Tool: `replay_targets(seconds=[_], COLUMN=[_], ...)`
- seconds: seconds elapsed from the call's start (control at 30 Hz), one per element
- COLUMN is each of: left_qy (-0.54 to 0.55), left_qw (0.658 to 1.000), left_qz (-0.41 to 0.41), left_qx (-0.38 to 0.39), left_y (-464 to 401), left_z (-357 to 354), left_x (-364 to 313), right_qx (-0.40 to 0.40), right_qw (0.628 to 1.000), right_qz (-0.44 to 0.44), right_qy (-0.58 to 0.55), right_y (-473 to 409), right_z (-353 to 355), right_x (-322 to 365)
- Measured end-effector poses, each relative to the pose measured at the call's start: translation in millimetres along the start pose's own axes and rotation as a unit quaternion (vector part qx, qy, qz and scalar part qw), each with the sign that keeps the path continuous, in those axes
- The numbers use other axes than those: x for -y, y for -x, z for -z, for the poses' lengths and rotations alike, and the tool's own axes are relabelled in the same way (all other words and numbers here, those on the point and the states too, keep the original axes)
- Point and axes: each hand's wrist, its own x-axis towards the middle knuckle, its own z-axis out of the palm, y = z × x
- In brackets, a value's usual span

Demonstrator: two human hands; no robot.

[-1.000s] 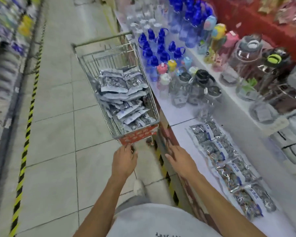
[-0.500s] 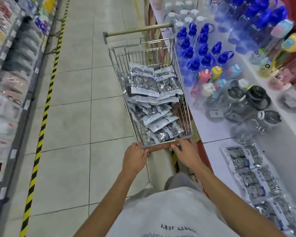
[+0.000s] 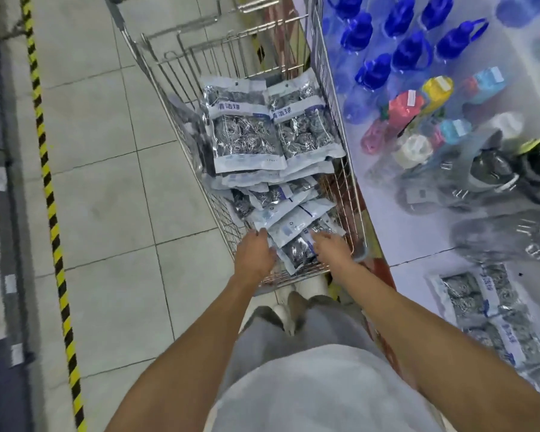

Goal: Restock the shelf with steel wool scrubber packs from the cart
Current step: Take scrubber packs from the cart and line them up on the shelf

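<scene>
Wire cart [image 3: 181,98] stands in the aisle, hard against the shelf [image 3: 418,244] on the right. Scrubber packs [image 3: 247,132] piled in its basket; two lie flat on top at the far end, the rest jumbled toward the near end. Both hands inside the near end: left hand [image 3: 253,254] over the packs, fingers loosely extended; right hand [image 3: 331,246] likewise, fingers straight, touching the pile. Neither grips anything. More packs [image 3: 468,294] lie on the shelf, lower right. Blue-capped bottles [image 3: 409,51] stand farther along.
</scene>
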Motion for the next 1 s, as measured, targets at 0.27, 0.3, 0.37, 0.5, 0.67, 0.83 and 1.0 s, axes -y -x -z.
replay_targets(seconds=[0.27,0.3,0.37,0.5,0.67,0.83,1.0], left_qy=[-0.063,-0.069,-0.079,-0.091,-0.118,-0.120,-0.054], left_qw=[0.996,0.996,0.995,0.995,0.993,0.992,0.995], left_qz=[0.012,0.010,0.004,-0.004,-0.012,-0.035,-0.071], left_qx=[0.061,0.061,0.053,0.040,0.025,0.031,0.036], left_y=[-97.9,-105.8,-116.6,-131.0,-142.0,-132.2,-99.0], left_z=[-26.5,-32.6,-44.1,-58.8,-62.4,-49.4,-34.7], left_x=[18.3,21.6,28.1,35.3,39.6,35.2,29.4], right_qx=[-0.010,-0.018,-0.024,-0.015,-0.051,-0.094,-0.154], right_qw=[0.988,0.985,0.978,0.962,0.958,0.972,0.987], right_qz=[-0.130,-0.142,-0.163,-0.192,-0.186,-0.140,-0.013], right_qy=[-0.086,-0.096,-0.125,-0.192,-0.212,-0.162,0.038], right_y=[-86.7,-95.0,-108.9,-131.9,-159.1,-155.0,-120.1], right_z=[-24.0,-28.0,-37.3,-55.7,-58.9,-48.2,-27.6], right_x=[16.8,17.7,18.9,18.1,8.7,4.3,13.5])
